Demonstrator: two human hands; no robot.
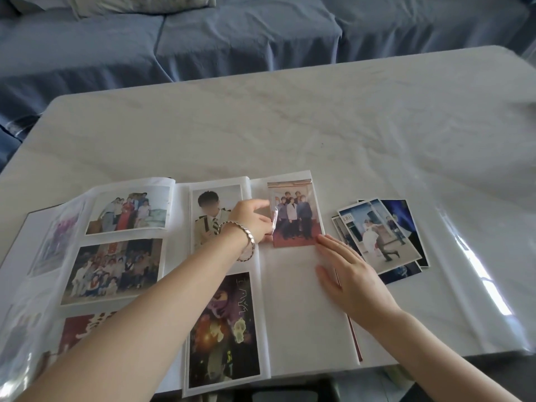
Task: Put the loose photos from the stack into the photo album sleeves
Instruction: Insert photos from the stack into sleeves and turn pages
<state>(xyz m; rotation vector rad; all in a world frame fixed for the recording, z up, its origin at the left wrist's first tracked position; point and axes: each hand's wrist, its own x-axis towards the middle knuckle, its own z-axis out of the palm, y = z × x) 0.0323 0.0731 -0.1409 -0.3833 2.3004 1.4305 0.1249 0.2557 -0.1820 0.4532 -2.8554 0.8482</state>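
Note:
An open photo album [290,309] lies on the table in front of me, its left pages filled with photos. On the right page, a group photo [295,216] sits partly inside the top sleeve, its lower end sticking out. My left hand [253,220], with a bracelet on the wrist, pinches the clear sleeve film at the photo's left edge. My right hand [348,274] lies flat with straight fingers on the right page, fingertips at the photo's lower right corner. The stack of loose photos [383,236] lies fanned on the table just right of the album.
The white table [348,126] has a glossy plastic cover and stretches far beyond the album. A blue-covered sofa [232,39] stands behind it. The table's near edge runs just below the album's bottom right corner.

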